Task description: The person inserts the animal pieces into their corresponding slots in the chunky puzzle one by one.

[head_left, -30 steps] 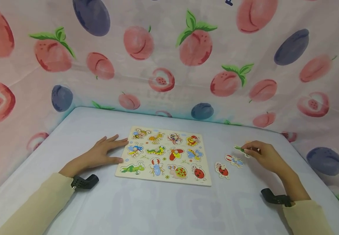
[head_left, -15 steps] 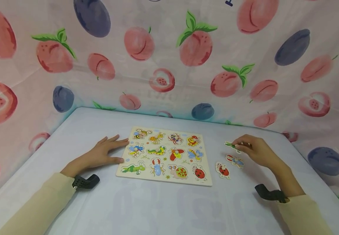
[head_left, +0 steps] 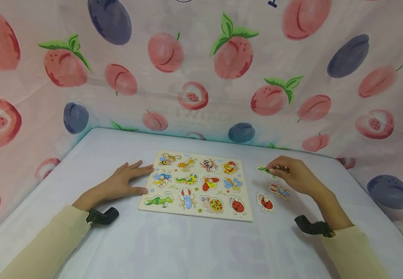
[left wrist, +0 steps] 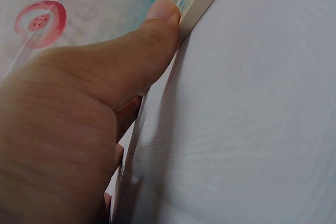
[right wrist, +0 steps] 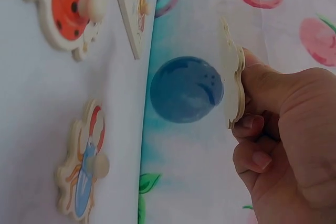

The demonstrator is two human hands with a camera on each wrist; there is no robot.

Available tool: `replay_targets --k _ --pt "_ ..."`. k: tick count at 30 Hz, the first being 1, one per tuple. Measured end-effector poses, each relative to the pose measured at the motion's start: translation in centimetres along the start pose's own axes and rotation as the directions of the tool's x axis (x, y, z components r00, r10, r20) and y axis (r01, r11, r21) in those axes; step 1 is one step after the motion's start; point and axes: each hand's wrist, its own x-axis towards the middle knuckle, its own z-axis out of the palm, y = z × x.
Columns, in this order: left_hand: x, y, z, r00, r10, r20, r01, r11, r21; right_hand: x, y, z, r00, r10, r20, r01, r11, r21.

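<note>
In the head view, a wooden insect puzzle board (head_left: 171,209) lies flat on the white-covered table. My left hand (head_left: 121,182) rests at its left edge, fingers spread, thumb (left wrist: 160,17) touching the board's side in the left wrist view. To the right of the board, my right hand (head_left: 292,174) pinches a green grasshopper puzzle piece (head_left: 264,169) between thumb and fingers. The right wrist view shows this piece's plain pale back (right wrist: 232,82), held off the table. Below it lie a blue beetle piece (head_left: 279,192) and a red ladybird piece (head_left: 265,202), each with a knob.
A hanging cloth (head_left: 201,50) printed with peaches and plums rises behind the table and along its sides. The white tablecloth (head_left: 173,252) stretches in front of the board. Each wrist wears a black camera mount, such as the left one (head_left: 103,216).
My right hand has carried the grasshopper piece leftward, from beyond the beetle piece to nearer the board. My left hand, the board and the two loose pieces keep their places.
</note>
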Motion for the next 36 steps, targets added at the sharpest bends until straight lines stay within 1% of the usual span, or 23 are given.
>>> replay_targets --k 5,10,19,23,29,36 --pt "0.0 -0.1 0.1 1.000 0.001 -0.005 -0.001 1.000 0.004 0.5 -0.7 0.1 0.999 -0.036 -0.001 0.036 0.999 0.008" --pt "0.0 -0.1 0.2 1.000 0.002 -0.007 -0.002 1.000 0.003 0.7 -1.1 0.2 0.998 -0.064 -0.020 0.064 0.998 0.012" --pt "0.1 -0.1 0.3 1.000 -0.027 0.001 0.027 1.000 0.015 1.4 -2.2 0.6 0.999 -0.046 -0.009 0.046 0.999 0.028" --pt "0.0 -0.1 0.3 1.000 -0.013 -0.005 0.013 1.000 0.016 1.8 -2.8 0.8 0.999 -0.054 -0.003 0.054 0.997 0.048" --pt "0.1 -0.1 0.3 1.000 -0.021 0.001 0.021 1.000 0.007 2.5 -3.7 1.0 0.998 -0.065 0.009 0.065 0.996 0.069" --pt "0.1 -0.3 0.3 1.000 -0.022 0.009 0.022 1.000 0.000 3.2 -4.5 1.4 0.998 -0.056 0.025 0.054 0.997 0.058"
